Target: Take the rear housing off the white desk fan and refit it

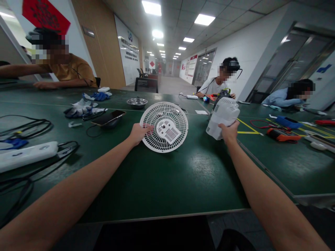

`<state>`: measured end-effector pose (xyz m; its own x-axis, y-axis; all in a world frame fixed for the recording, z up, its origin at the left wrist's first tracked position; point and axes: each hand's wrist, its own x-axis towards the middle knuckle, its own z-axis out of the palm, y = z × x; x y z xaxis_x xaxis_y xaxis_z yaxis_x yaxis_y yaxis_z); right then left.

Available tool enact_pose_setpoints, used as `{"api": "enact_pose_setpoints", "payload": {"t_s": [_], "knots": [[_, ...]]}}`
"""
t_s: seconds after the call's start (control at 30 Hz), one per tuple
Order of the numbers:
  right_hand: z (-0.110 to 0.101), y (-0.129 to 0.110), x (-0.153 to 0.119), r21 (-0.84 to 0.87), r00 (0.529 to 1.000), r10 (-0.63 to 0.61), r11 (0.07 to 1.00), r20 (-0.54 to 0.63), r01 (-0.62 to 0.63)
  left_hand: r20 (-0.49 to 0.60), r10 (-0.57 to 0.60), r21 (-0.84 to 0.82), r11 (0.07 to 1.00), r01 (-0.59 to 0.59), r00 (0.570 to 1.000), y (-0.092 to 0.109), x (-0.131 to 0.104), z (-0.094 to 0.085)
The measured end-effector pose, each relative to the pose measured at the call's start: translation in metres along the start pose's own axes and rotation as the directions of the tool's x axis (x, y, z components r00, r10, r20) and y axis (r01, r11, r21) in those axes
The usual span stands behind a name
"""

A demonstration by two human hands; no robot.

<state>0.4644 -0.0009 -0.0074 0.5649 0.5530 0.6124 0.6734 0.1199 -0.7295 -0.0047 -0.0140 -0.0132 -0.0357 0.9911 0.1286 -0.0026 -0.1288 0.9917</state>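
Note:
A round white fan grille (pixel 169 131) is tilted up above the green table (pixel 167 188), its slotted centre plate facing me. My left hand (pixel 140 134) grips the grille's left edge, with fingers showing through the bars. Off to the right, my right hand (pixel 229 131) is closed round a white plastic housing (pixel 222 116) with vent slots at its top. The housing is held upright and leans a little. Grille and housing are apart from each other.
Behind the grille is a metal bowl (pixel 137 102). To the left are a phone (pixel 109 118), blue-and-white gloves (pixel 85 108), cables and a white power strip (pixel 28 155). An orange multimeter (pixel 283 135) lies right. Several people sit around the tables.

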Motion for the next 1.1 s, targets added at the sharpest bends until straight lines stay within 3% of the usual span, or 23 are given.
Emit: {"api": "enact_pose_setpoints", "payload": {"t_s": [0.23, 0.43, 0.83, 1.1], "knots": [[-0.004, -0.013, 0.005, 0.137, 0.990, -0.059, 0.988, -0.129, 0.077, -0.004, -0.012, -0.020, 1.000, 0.011, 1.000, 0.000, 0.001, 0.001], [-0.008, -0.018, 0.005, 0.163, 0.986, -0.018, 0.986, -0.164, 0.046, -0.037, 0.008, -0.027, 1.000, -0.009, 0.999, -0.006, 0.005, 0.001], [-0.010, -0.016, 0.005, 0.226, 0.990, -0.081, 0.969, -0.117, 0.105, -0.026, 0.003, -0.006, 1.000, -0.004, 1.000, 0.001, -0.001, 0.002], [-0.011, -0.013, 0.004, 0.163, 0.986, -0.109, 0.978, -0.122, 0.128, -0.011, -0.009, -0.005, 1.000, 0.009, 1.000, 0.001, 0.000, 0.000]]}}
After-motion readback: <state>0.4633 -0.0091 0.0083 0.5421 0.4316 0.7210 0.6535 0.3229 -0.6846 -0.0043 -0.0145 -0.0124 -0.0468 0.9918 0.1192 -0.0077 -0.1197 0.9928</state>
